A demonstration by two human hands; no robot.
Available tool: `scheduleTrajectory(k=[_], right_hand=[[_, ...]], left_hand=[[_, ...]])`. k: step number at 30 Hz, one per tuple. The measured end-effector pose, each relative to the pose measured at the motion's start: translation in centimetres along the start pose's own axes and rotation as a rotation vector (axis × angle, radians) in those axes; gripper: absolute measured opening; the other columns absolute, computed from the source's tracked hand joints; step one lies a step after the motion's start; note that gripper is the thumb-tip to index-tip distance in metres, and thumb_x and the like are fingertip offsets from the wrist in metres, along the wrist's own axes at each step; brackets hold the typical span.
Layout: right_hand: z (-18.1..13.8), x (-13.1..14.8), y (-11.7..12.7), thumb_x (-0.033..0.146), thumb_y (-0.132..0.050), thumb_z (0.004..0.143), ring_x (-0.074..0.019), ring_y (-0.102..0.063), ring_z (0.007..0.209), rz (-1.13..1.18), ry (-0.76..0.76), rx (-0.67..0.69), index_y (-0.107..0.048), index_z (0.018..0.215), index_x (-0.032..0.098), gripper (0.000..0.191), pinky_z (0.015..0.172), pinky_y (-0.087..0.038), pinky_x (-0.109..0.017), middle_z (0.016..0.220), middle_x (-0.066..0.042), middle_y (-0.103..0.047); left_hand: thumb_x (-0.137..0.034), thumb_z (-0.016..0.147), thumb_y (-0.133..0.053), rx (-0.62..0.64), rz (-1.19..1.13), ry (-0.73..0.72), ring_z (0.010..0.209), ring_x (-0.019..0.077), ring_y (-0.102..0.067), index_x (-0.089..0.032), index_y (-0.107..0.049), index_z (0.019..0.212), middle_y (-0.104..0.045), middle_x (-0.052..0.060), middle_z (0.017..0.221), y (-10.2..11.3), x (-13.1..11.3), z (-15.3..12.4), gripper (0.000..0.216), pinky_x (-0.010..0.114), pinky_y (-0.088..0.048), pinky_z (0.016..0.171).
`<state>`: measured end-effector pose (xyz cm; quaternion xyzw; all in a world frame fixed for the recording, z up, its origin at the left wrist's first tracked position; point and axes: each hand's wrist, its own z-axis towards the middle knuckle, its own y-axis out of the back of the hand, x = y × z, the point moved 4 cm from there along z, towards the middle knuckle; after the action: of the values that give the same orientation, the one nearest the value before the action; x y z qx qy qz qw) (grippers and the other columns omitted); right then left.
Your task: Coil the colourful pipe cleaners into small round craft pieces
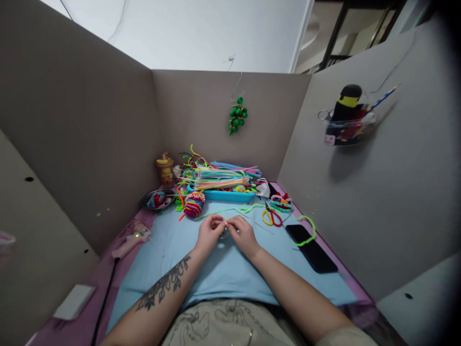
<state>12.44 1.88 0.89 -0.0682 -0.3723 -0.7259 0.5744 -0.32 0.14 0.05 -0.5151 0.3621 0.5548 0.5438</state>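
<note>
My left hand [211, 232] and my right hand [244, 234] meet over the middle of the blue cloth [173, 254]. Thumbs and fingertips of both are pinched together on a small multicoloured piece [224, 232], mostly covered by the fingers; its exact kind cannot be made out. Just beyond the hands, a light green pipe cleaner [252, 207] lies across the cloth. Scissors with red and yellow handles [272, 217] rest to the right of my right hand. A striped, rounded pipe-cleaner piece [193, 205] lies beyond my left hand.
Bundled pipe cleaners [225, 178] fill a blue tray [226, 196] at the back. At right, a bright green pipe cleaner [311, 226] lies over a black phone [313, 252]. A pink glue gun [131, 242] and a metal bowl [144, 202] are at left. Grey panels [201, 115] enclose the table.
</note>
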Motion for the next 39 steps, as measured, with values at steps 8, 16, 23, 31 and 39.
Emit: scheduleTrajectory(k=[8, 16, 23, 31, 39], right_hand=[[-0.1, -0.5, 0.3, 0.024, -0.048, 0.087, -0.0167, -0.056, 0.078, -0.022, 0.031, -0.026, -0.063, 0.088, 0.021, 0.015, 0.073, -0.046, -0.03, 0.08, -0.005, -0.06], [-0.3, -0.3, 0.1, 0.017, -0.048, 0.086, -0.0174, -0.056, 0.083, -0.077, 0.102, 0.026, -0.064, 0.092, 0.022, 0.018, 0.075, -0.047, -0.03, 0.083, -0.006, -0.06], [-0.1, -0.6, 0.0, 0.011, -0.047, 0.082, -0.0192, -0.055, 0.091, 0.012, 0.083, 0.069, -0.056, 0.111, 0.023, 0.033, 0.08, -0.047, -0.034, 0.096, -0.007, -0.061], [0.4, -1.7, 1.3, 0.014, -0.056, 0.073, -0.0184, -0.057, 0.078, 0.088, -0.044, 0.011, -0.063, 0.095, 0.02, 0.024, 0.072, -0.047, -0.032, 0.083, -0.005, -0.062], [0.1, -1.7, 0.7, 0.025, -0.057, 0.079, -0.0172, -0.06, 0.084, 0.172, -0.1, 0.072, -0.063, 0.099, 0.02, 0.021, 0.074, -0.047, -0.029, 0.093, -0.005, -0.066]], left_hand=[[-0.032, 0.064, -0.07, 0.047, -0.093, 0.052, 0.053, 0.0111, -0.056, -0.014, -0.053, 0.09, -0.063, 0.001, 0.063, 0.1, 0.8, 0.3, 0.035, 0.023, -0.044, 0.054], [-0.032, 0.061, -0.074, 0.068, -0.101, 0.068, 0.055, 0.0106, -0.057, -0.015, -0.051, 0.092, -0.064, 0.0, 0.062, 0.4, 1.2, 0.5, 0.042, 0.022, -0.044, 0.058], [-0.033, 0.059, -0.075, 0.013, -0.136, 0.121, 0.052, 0.0106, -0.057, -0.017, -0.046, 0.088, -0.063, -0.003, 0.059, 0.8, 1.5, 0.9, 0.044, 0.022, -0.044, 0.056], [-0.034, 0.058, -0.076, -0.044, -0.202, 0.144, 0.057, 0.0107, -0.058, -0.016, -0.05, 0.094, -0.064, 0.0, 0.066, 1.8, 1.3, 1.4, 0.048, 0.02, -0.043, 0.056], [-0.036, 0.059, -0.074, -0.022, -0.261, 0.19, 0.072, 0.0149, -0.06, -0.012, -0.066, 0.086, -0.065, 0.007, 0.084, 1.8, 1.6, 1.7, 0.038, 0.024, -0.045, 0.063]])
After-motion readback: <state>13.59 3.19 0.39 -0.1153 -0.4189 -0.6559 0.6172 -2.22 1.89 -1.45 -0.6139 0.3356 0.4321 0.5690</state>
